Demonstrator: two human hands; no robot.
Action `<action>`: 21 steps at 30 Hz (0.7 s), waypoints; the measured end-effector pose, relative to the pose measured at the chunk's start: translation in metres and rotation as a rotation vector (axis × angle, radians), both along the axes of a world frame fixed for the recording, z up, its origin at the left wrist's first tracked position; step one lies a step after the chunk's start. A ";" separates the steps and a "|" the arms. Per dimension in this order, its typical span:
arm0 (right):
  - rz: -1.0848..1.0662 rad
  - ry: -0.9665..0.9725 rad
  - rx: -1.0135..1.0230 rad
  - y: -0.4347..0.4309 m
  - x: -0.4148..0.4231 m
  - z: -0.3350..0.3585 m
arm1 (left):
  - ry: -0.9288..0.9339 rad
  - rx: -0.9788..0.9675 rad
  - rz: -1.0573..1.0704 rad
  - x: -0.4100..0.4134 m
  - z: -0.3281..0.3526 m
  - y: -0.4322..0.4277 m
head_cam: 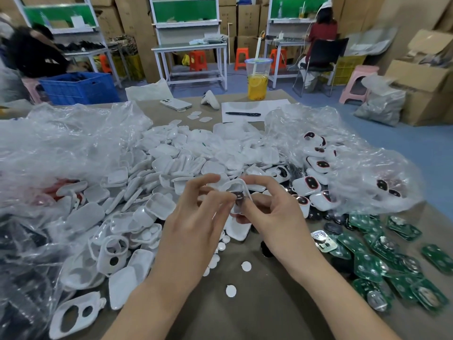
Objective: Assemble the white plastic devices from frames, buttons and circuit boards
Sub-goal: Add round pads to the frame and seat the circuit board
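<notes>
Left hand [196, 217] and right hand [277, 217] pinch a white frame [242, 184] with curled fingertips; a dark button [239, 195] sits inside it, between both thumbs.

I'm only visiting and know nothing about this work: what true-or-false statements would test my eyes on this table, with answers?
1. The left hand and right hand both grip one white plastic frame. True.
2. The green circuit boards lie to the person's left. False: they lie to the right.
3. The clear plastic cup of yellow drink has tipped over. False: it stands upright.
4. A black pen lies on a white paper sheet. True.
</notes>
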State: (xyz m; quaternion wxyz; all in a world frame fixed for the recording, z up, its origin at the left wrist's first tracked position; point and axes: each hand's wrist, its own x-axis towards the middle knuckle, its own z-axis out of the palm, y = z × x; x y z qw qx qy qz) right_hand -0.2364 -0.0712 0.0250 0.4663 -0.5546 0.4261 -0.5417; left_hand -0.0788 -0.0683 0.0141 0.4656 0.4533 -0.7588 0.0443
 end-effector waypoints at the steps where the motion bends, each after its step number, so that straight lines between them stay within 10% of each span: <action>1: 0.006 -0.011 -0.003 0.001 0.000 0.001 | -0.006 -0.021 0.000 0.002 -0.001 -0.001; 21: 0.028 -0.020 -0.111 0.003 0.000 0.004 | 0.088 -0.052 -0.086 0.003 -0.002 -0.002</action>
